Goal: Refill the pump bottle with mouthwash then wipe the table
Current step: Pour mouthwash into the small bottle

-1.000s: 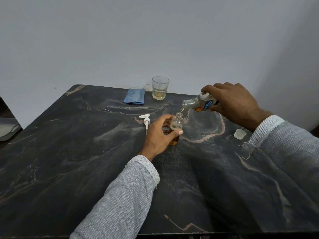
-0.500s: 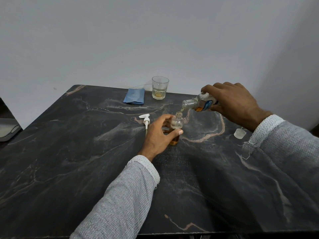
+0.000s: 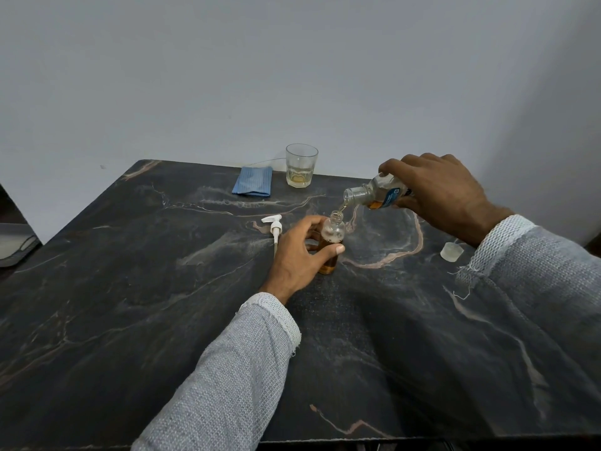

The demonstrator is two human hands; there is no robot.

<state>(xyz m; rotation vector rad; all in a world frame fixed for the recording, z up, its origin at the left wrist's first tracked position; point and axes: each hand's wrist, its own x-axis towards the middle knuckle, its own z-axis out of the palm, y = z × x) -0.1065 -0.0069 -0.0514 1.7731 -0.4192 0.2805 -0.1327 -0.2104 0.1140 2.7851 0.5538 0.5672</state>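
Dark marble tabletop (image 3: pixel 162 320). Left hand (image 3: pixel 297 257), fingers closed round upright pump bottle (image 3: pixel 331 237), amber liquid inside. Pump head (image 3: pixel 274 227) lies just left; clear cap (image 3: pixel 451 251) well right. Right hand (image 3: pixel 437 193) grips tilted mouthwash bottle (image 3: pixel 374 195), mouth above the neck, pouring. Far edge: blue cloth (image 3: pixel 253 181), glass tumbler (image 3: pixel 301 169)

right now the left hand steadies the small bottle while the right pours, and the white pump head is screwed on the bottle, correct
Not quite. In the head view the white plastic pump head lies on the dark marble table, left of the small open bottle. The rest holds.
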